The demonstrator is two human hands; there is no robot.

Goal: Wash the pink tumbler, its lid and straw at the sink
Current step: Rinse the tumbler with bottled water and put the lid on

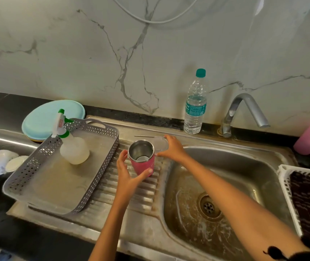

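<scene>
While the pink tumbler (144, 162) stands upright and open on the ribbed drainboard (131, 193), at nine o'clock from the sink (235, 166), the left hand (127, 175) has its fingers curled around the pink wall. The right hand (173, 148) pinches the clear lid (160, 143) just at three o'clock of the rim, and the metal straw (146, 136) lies behind at twelve o'clock. To do this step well, I think the lid should go down flat near the straw, and the tumbler should be carried firmly under the tap (244, 110), because wet steel can slip.
</scene>
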